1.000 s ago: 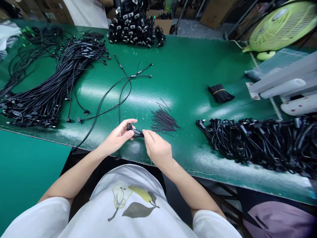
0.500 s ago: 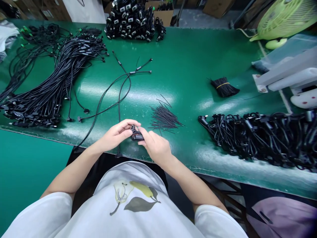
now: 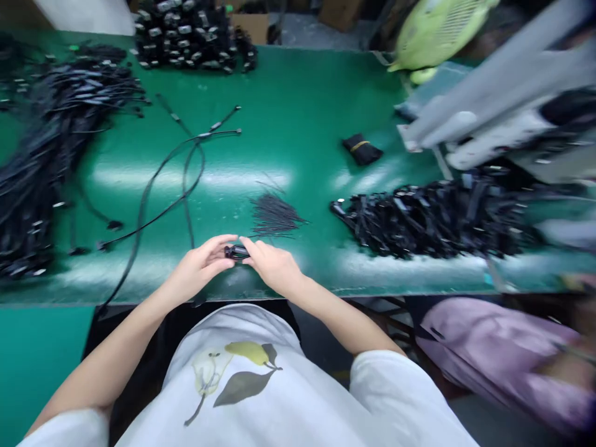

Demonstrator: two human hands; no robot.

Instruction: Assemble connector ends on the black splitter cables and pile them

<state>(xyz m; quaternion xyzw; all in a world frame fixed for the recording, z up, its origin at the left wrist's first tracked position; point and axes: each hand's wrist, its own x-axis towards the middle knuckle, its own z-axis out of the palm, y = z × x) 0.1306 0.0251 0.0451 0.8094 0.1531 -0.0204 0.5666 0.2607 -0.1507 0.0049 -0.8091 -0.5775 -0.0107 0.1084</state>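
A small coiled black cable [image 3: 237, 251] sits between my two hands, just above the table's near edge. My left hand [image 3: 205, 261] grips its left end with thumb and fingers. On the other side my right hand [image 3: 270, 264] pinches the coil's right end. Just beyond the hands lies a loose heap of thin black ties [image 3: 277, 214]. To the left, a few long black cables [image 3: 162, 162] cross each other on the green table [image 3: 298, 112].
A big bundle of cables [image 3: 69, 124] covers the left side. Coiled cables are piled at the back [image 3: 186, 37] and in a row on the right [image 3: 419, 217]. A banded bundle of ties [image 3: 362, 150] lies right of centre. A co-worker's purple clothing [image 3: 488, 347] shows at lower right.
The view has turned to the right and blurs. Both hands still hold the coil, which now lies more level between them. More of the co-worker at the right has come into sight.
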